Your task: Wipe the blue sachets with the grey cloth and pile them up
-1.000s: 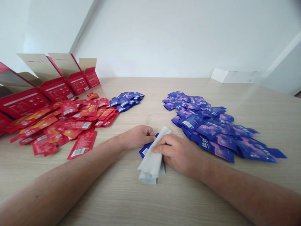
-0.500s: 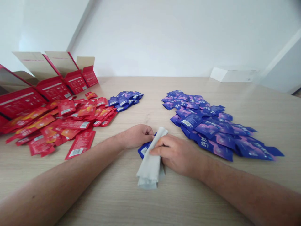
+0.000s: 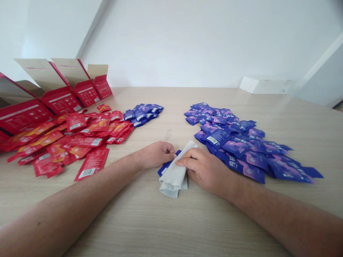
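While left hand (image 3: pixel 158 155) holds a blue packet (image 3: pixel 164 168) and right hand (image 3: pixel 205 170) pinches white cloth (image 3: pixel 174 177), wood-grained table (image 3: pixel 171 230) meets white wall (image 3: pixel 182 43).

L forearm (image 3: pixel 80 201) runs up from lower-L corner, bare, small dark spot (image 3: pixel 39 223) twd elbow end; L wrist (image 3: pixel 138 161) approx. straight, L hand (image 3: pixel 158 155) back up, fingers curled in, thumb (image 3: pixel 169 156) extended twd R. R forearm (image 3: pixel 278 214) comes in from lower R, also bare; R wrist (image 3: pixel 232 186) roughly in line w/ it, R hand (image 3: pixel 205 168) knuckles up, fingertips (image 3: pixel 183 162) pinched, pointing L. Hands v. close, small gap btwn.
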